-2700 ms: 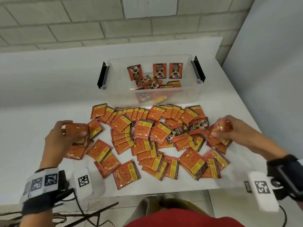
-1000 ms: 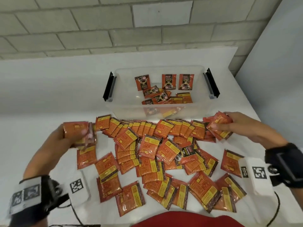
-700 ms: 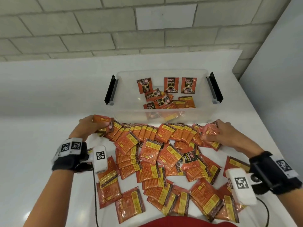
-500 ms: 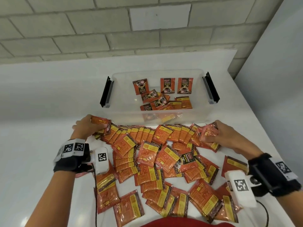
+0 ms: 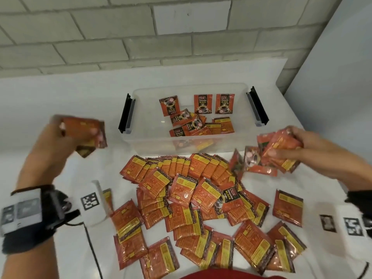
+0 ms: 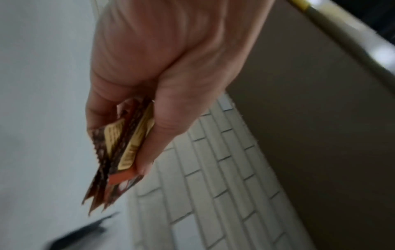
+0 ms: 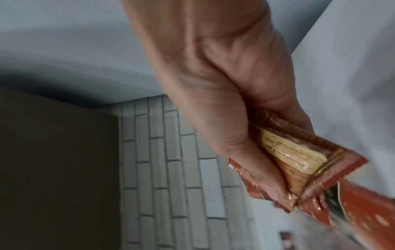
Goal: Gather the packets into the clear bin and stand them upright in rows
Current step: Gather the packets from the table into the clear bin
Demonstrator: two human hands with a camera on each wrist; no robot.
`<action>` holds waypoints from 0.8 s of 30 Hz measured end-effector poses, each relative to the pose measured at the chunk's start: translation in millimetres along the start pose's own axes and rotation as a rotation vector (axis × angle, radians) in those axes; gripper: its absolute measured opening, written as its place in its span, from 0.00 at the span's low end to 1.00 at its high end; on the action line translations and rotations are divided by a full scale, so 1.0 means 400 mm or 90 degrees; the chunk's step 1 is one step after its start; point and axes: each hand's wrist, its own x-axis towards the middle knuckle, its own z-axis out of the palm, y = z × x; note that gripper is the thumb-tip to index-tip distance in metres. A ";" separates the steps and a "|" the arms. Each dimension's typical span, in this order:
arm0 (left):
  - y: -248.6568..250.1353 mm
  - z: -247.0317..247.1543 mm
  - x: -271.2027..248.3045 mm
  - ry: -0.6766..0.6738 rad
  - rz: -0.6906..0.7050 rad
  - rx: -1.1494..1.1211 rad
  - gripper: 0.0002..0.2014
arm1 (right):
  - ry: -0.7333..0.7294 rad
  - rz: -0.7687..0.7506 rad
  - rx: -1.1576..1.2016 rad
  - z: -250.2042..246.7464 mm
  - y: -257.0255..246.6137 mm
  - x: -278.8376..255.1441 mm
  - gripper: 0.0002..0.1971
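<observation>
Several orange coffee packets point(image 5: 193, 200) lie spread over the white table in front of the clear bin point(image 5: 141, 146). Inside the bin, three packets point(image 5: 203, 104) stand against the far wall and others lie loose on its floor. My left hand point(image 5: 60, 141) is raised left of the bin and grips a small stack of packets point(image 5: 84, 131), the stack point(image 6: 119, 152) pinched between thumb and fingers in the left wrist view. My right hand point(image 5: 302, 154) holds a fanned bunch of packets point(image 5: 277, 154) at the bin's right front corner; the bunch point(image 7: 299, 160) shows in the right wrist view.
The bin has black latch handles point(image 5: 125, 114) on both short sides. A brick wall point(image 5: 141, 37) runs behind the table and a grey panel point(image 5: 332, 67) stands on the right. The table's near edge is at my red shirt point(image 5: 231, 274).
Both hands have lifted off the top row of packets. The left hand rose and swung left with its stack; the right hand rose slightly with a larger bunch.
</observation>
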 end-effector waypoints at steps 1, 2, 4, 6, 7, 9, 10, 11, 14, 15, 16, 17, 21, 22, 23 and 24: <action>0.042 -0.002 -0.006 0.008 0.035 -0.028 0.16 | -0.004 -0.023 0.023 -0.013 -0.031 -0.001 0.40; 0.080 0.007 -0.011 0.005 0.065 -0.052 0.14 | -0.008 -0.048 0.039 -0.020 -0.062 0.003 0.45; 0.150 0.055 -0.018 -0.045 0.095 -0.105 0.11 | -0.002 -0.088 0.073 -0.011 -0.129 0.020 0.52; 0.211 0.131 -0.018 -0.120 0.075 -0.134 0.14 | 0.014 -0.118 0.087 0.017 -0.185 0.059 0.47; 0.235 0.173 -0.013 -0.153 0.053 -0.132 0.17 | 0.022 -0.124 0.072 0.039 -0.211 0.085 0.42; 0.259 0.245 0.014 -0.215 0.008 -0.100 0.19 | 0.032 -0.125 0.055 0.082 -0.243 0.145 0.31; 0.266 0.282 0.027 -0.239 -0.014 -0.082 0.19 | 0.028 -0.118 0.066 0.100 -0.251 0.175 0.28; 0.267 0.316 0.042 -0.257 -0.036 -0.063 0.20 | 0.024 -0.107 0.077 0.119 -0.254 0.207 0.24; 0.253 0.408 0.074 -0.313 -0.093 -0.014 0.24 | 0.028 -0.077 0.026 0.172 -0.249 0.278 0.15; 0.243 0.433 0.082 -0.342 -0.107 0.000 0.26 | 0.033 -0.065 -0.005 0.184 -0.242 0.295 0.16; 0.232 0.453 0.089 -0.369 -0.123 0.012 0.29 | 0.037 -0.049 -0.032 0.194 -0.236 0.307 0.21; 0.221 0.472 0.095 -0.388 -0.132 0.022 0.32 | 0.040 -0.033 -0.051 0.201 -0.227 0.318 0.28; 0.194 0.502 0.108 -0.417 -0.149 0.078 0.50 | 0.013 0.006 -0.079 0.209 -0.192 0.342 0.42; 0.191 0.504 0.109 -0.430 -0.151 0.101 0.53 | 0.007 0.013 -0.085 0.206 -0.186 0.346 0.43; 0.182 0.507 0.118 -0.432 -0.139 0.138 0.54 | 0.005 0.017 -0.098 0.203 -0.181 0.347 0.44; 0.184 0.504 0.115 -0.432 -0.119 0.189 0.54 | 0.005 0.018 -0.112 0.199 -0.178 0.346 0.44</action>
